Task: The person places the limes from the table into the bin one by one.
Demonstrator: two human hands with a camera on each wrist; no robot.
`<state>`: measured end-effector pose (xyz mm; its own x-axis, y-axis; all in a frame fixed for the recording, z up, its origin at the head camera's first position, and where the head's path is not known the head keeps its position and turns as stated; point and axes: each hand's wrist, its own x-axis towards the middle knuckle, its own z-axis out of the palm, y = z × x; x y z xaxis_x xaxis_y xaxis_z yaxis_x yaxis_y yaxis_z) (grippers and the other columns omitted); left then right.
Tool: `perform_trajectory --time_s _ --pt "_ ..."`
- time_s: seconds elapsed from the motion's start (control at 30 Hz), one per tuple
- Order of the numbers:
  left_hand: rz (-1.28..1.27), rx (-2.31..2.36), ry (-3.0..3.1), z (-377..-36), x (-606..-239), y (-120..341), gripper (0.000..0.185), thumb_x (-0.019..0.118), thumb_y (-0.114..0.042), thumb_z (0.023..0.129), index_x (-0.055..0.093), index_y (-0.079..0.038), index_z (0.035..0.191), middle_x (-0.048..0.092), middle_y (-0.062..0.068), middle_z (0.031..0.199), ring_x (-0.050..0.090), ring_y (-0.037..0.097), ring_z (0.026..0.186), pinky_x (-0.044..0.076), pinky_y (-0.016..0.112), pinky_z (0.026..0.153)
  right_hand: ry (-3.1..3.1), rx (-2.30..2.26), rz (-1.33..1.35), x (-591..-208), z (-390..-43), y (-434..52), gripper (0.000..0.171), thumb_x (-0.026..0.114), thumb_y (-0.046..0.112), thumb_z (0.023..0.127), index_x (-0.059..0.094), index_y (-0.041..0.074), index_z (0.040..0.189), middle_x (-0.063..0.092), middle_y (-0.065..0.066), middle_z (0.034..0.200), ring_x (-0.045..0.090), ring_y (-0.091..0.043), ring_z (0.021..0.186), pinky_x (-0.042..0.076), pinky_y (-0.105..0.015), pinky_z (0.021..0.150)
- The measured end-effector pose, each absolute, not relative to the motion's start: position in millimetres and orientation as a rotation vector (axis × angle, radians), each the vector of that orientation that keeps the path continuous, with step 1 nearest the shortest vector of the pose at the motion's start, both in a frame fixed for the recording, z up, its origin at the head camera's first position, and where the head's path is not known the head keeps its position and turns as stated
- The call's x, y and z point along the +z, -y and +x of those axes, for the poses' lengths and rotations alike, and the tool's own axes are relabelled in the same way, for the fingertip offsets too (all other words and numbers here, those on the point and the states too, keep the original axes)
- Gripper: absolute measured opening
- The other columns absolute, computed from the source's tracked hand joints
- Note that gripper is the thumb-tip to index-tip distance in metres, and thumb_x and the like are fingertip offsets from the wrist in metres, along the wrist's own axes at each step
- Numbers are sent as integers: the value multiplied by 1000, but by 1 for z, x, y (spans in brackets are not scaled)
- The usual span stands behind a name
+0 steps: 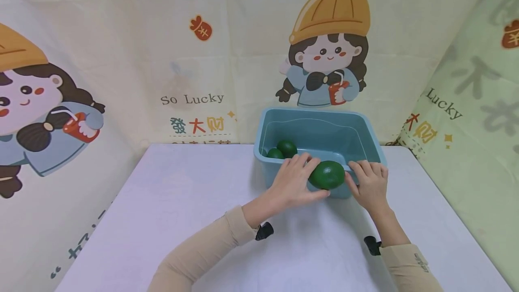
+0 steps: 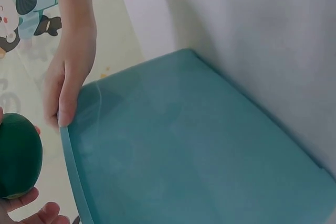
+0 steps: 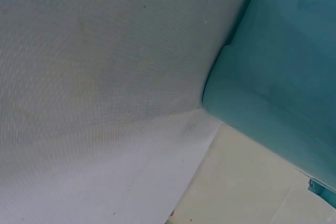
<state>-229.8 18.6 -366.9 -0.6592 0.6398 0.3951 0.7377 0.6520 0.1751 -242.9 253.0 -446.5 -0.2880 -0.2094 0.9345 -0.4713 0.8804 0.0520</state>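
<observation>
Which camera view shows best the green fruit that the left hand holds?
The head view: the whole green fruit sits in the left hand. The left wrist view shows only part at the edge; the right wrist view shows none.

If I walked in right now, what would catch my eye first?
Probably the big dark green fruit that the left hand holds at the near rim of the blue tub, with the right hand resting on that rim beside it. Two more green fruits lie inside the tub, at its left. Behind hangs a cartoon girl backdrop.
</observation>
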Motion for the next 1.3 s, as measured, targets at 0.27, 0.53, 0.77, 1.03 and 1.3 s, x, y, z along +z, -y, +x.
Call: perform_trajectory --time_s 0.27,0.53,0.77,1.03,1.3 --pt "-1070 -482 2581 -241 -356 -20 63 57 -61 75 48 -20 123 45 -4 111 42 11 98 37 31 83 1871 286 502 -444 -245 -252 45 44 41 93 61 0 90 55 -16 82 40 -33 71 25 -49 69" --pt "-1039 -510 2581 -252 -345 -19 63 58 -59 75 48 -19 122 45 -2 112 43 12 97 38 32 83 1864 284 501 -441 -248 -251 45 45 42 92 62 -1 89 56 -16 81 40 -33 70 24 -50 69" --pt "-994 -490 2615 -263 -338 -19 64 58 -59 76 47 -19 125 46 -2 115 43 12 99 37 31 84 1896 282 495 -438 -248 -249 45 45 41 92 62 -1 90 56 -16 81 40 -34 70 25 -51 69" --pt "-964 -489 2659 -275 -331 -22 65 56 -59 78 44 -19 128 45 0 117 42 13 100 36 33 86 1878 280 488 -433 -249 -247 44 46 41 92 61 0 88 56 -16 80 40 -34 70 25 -50 70" --pt "-937 -491 2689 -285 -327 -25 67 55 -60 78 43 -18 129 44 0 118 42 14 102 36 34 88 1870 282 487 -430 -251 -246 44 46 41 92 61 0 87 55 -16 80 39 -34 68 25 -50 69"
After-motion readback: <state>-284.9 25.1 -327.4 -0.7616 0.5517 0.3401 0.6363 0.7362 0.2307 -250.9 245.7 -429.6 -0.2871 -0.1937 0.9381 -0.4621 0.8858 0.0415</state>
